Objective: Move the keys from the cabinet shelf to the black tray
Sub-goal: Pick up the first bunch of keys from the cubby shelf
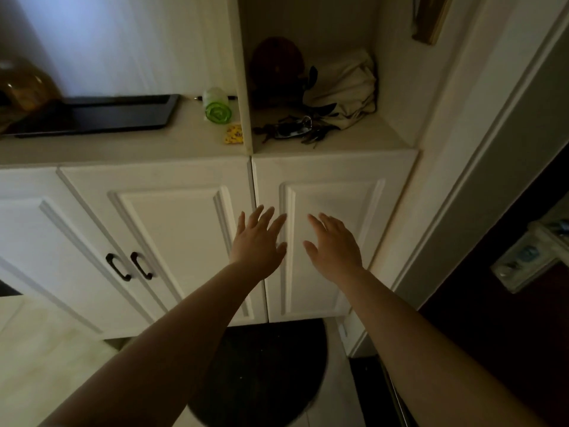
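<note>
From the head camera, both arms of the person reach forward in front of the white cabinet doors. The left hand is spread wide, fingers apart, and holds nothing. The right hand is also wide open with empty palm down; whether either hand touches the door, I cannot tell. The keys lie in a dark bunch on the cabinet shelf, near its front edge, just in front of a cream cloth bag. The black tray sits on the countertop towards its left end, well apart from the keys. A green roll stands between them.
</note>
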